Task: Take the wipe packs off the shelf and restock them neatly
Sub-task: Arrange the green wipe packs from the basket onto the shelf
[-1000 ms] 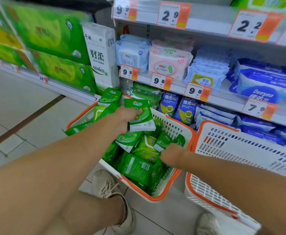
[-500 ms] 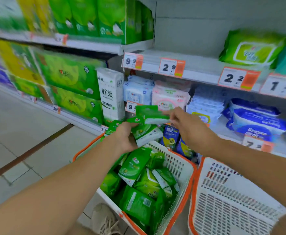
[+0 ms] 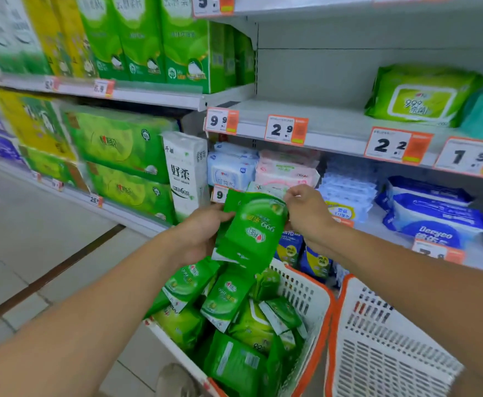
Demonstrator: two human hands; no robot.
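Note:
Small green wipe packs (image 3: 251,227) are stacked upside down between both hands, above the basket. My left hand (image 3: 203,233) grips the stack from the left side. My right hand (image 3: 306,213) pinches the top right corner of the front pack. Below them a white basket with an orange rim (image 3: 317,308) holds several more green wipe packs (image 3: 226,299). The grey shelf (image 3: 320,118) above, behind the 2.9 price tag (image 3: 286,130), is bare on its left part. One large green wipe pack (image 3: 420,93) lies on it at the right.
A second white basket (image 3: 386,339) stands to the right. Lower shelves hold white, pink and blue wipe packs (image 3: 435,213). Green tissue bales (image 3: 120,144) fill the shelves to the left. Tiled floor (image 3: 34,239) stretches left, and a shoe (image 3: 177,379) shows at the bottom.
Both hands came up out of the basket with green packs. The right hand joined the left at the stack, and my view rose toward the upper shelf.

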